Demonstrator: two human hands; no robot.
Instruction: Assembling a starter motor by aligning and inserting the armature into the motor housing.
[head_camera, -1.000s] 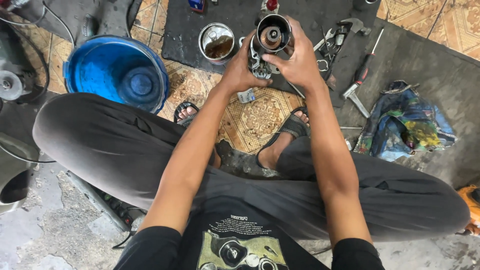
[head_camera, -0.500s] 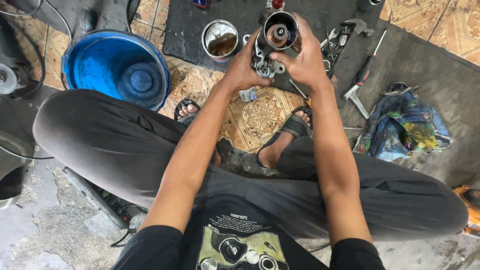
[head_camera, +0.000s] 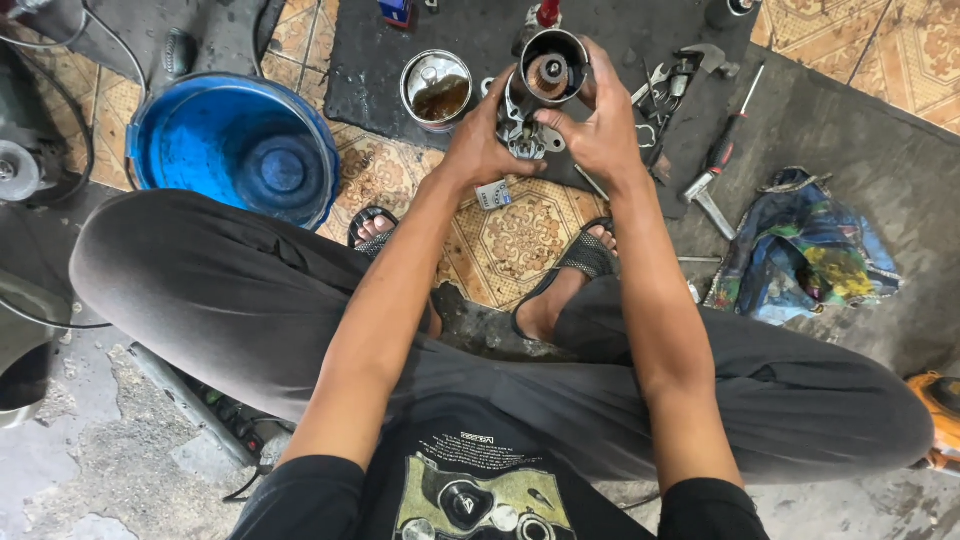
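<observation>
Left hand: left hand wraps the lower side of the motor housing, fingers closed on its metal bracket end.
Right hand: right hand grips the opposite side, thumb pressing the bracket, fingers curled behind the cylinder.
Held part: a dark open-ended cylinder with a copper-coloured armature inside, raised above the black mat.
Nearby: open tin of brown liquid just left of the hands; wrenches and a screwdriver to the right; blue bucket further left; crumpled rag.
Risk: a greasy grip could slip, likely dropping the housing onto the tin and spilling it, or onto the sandalled feet.
</observation>
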